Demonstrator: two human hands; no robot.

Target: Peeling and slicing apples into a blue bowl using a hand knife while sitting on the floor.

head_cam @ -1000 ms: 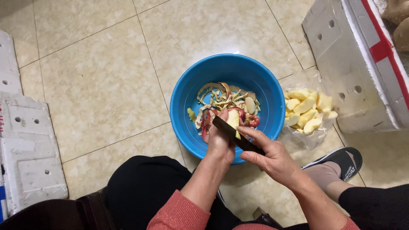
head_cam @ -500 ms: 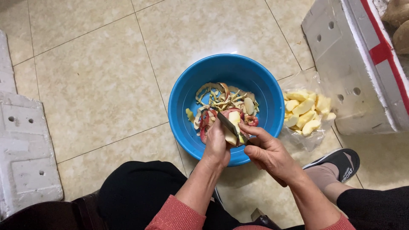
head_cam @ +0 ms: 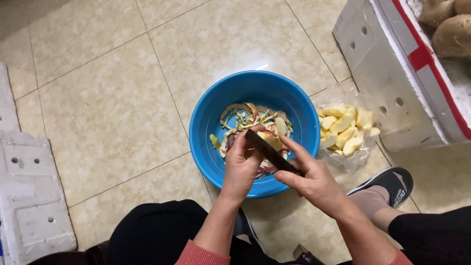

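Note:
Over a blue plastic basin (head_cam: 206,122) on the tiled floor, my left hand (head_cam: 241,164) grips a partly peeled apple piece (head_cam: 271,140), pale yellow with a bit of red skin. My right hand (head_cam: 311,177) holds a dark-bladed knife (head_cam: 269,150) whose blade lies across the apple. Curls of red and yellow peel (head_cam: 245,115) lie in the basin's bottom.
A clear plastic bag with cut yellow apple slices (head_cam: 345,126) lies right of the basin. A white foam box (head_cam: 392,73) with red tape stands at the upper right, brown round produce (head_cam: 449,22) inside. Another foam box (head_cam: 27,196) sits at the left. My sandalled foot (head_cam: 387,189) is lower right.
My hands have stayed over the basin while turning the apple piece; the knife blade has shifted slightly along it.

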